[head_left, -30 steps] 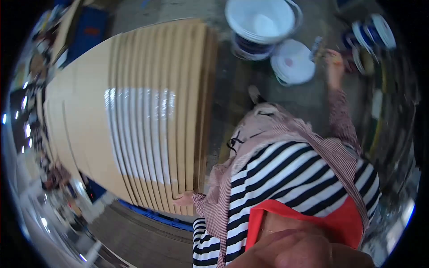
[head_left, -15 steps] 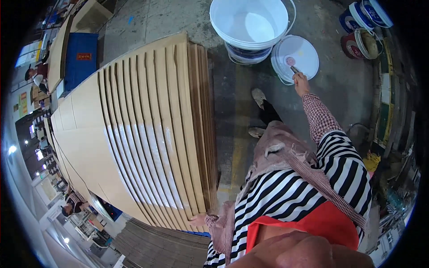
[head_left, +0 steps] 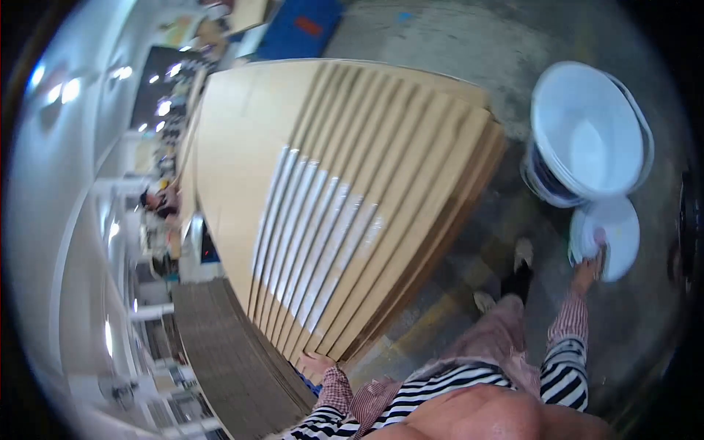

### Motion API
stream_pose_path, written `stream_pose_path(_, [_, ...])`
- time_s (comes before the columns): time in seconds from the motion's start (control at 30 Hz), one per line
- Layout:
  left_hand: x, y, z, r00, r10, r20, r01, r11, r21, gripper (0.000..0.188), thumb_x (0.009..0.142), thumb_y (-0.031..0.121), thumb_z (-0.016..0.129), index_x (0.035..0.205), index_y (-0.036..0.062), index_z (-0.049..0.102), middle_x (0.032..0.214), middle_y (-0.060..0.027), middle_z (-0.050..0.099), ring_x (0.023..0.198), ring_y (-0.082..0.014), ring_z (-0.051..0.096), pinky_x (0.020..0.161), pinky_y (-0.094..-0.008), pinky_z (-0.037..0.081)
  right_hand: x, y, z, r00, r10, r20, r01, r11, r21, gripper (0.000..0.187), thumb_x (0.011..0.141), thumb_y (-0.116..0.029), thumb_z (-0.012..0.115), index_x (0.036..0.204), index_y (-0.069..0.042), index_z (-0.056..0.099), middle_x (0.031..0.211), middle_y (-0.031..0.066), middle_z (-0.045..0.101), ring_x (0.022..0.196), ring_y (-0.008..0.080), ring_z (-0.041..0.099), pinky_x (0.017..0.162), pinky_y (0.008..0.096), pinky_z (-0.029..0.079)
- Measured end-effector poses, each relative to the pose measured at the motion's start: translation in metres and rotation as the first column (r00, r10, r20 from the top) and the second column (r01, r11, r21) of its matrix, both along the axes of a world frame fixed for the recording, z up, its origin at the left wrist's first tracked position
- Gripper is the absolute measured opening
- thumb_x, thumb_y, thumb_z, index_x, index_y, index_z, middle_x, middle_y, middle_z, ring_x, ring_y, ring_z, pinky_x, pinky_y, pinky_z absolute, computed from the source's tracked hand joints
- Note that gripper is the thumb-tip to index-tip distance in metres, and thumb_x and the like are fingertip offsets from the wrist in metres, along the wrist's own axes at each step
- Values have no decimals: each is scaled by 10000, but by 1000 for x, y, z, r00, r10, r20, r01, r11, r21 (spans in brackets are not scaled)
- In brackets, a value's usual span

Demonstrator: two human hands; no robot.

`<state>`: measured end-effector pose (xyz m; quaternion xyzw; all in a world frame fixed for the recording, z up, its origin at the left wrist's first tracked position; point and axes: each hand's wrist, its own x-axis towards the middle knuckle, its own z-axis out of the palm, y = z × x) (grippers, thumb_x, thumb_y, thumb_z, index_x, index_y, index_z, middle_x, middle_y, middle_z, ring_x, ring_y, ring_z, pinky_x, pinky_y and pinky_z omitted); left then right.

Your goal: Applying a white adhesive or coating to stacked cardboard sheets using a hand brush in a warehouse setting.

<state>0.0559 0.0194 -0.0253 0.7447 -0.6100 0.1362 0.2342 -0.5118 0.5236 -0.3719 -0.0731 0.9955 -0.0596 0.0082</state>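
A large stack of brown cardboard sheets [head_left: 242,125] is fanned out in overlapping steps, with a wet-looking glossy band across the exposed strips. My left hand [head_left: 317,362] rests on the near edge of the fanned sheets, its fingers laid on the cardboard. My right hand [head_left: 584,274] is closed round the handle of what looks like a brush, partly hidden and blurred. The brush is at a white bucket lid [head_left: 623,233], beside a pinkish round patch on it. Just beyond the lid stands an open white bucket [head_left: 546,125], set on another bucket.
A darker stack of flat boards [head_left: 227,352] lies to the near left. Behind the cardboard stands a blue panel [head_left: 282,33] with a red label. Another person [head_left: 163,199] is at the far left among work tables. Concrete floor [head_left: 469,44] runs past the stack.
My view has swung left, so the cardboard and buckets sit farther right in it. My left hand remains at the sheets' near edge; the right still holds the brush at the lid.
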Motion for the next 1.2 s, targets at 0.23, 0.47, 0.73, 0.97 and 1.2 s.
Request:
stream_pose_path(0.23, [-10,3,8,998,-35,-47,37,998,42,445,947,228,399,1280,-67,422,1317,-258,446,1229,-394,404,1038,-430,307,6,-31,-21,831,-341,440,445,881,-158,563,825,31,544,1358,-71,395,1425,205,319,1245,394,403,981,443,424])
stream_pose_path(0.47, [-10,7,7,995,-28,-95,28,1000,-5,449,949,236,389,1305,-36,412,1347,-250,418,1257,-382,381,1052,-448,286,12,-73,82,925,-53,375,218,884,-413,466,893,-5,515,1340,-24,385,1403,190,351,1270,375,376,1035,428,345])
stream_pose_path(0.73, [-13,10,10,993,57,-101,-54,998,30,458,963,268,335,1312,-13,431,1412,-202,376,1321,-341,328,1085,-437,260,-17,-248,269,955,125,-268,-293,537,-791,380,952,-178,468,1297,-18,472,1382,194,385,1282,342,354,1043,401,295])
stream_pose_path(0.97, [-15,14,9,996,78,-45,-78,997,4,449,952,268,358,1310,18,462,1412,-156,400,1318,-322,339,1077,-434,275,-78,-392,344,935,62,-350,-345,392,-853,460,990,-312,379,1335,-14,436,1412,191,364,1312,343,325,1083,400,255])
stream_pose_path(1.2, [-21,13,8,994,89,-57,-92,994,-63,443,932,269,400,1290,22,482,1400,-153,415,1307,-313,355,1074,-434,276,-87,-439,357,984,89,-153,-159,823,-545,579,991,-423,274,1353,14,387,1413,157,386,1319,321,319,1106,476,176])
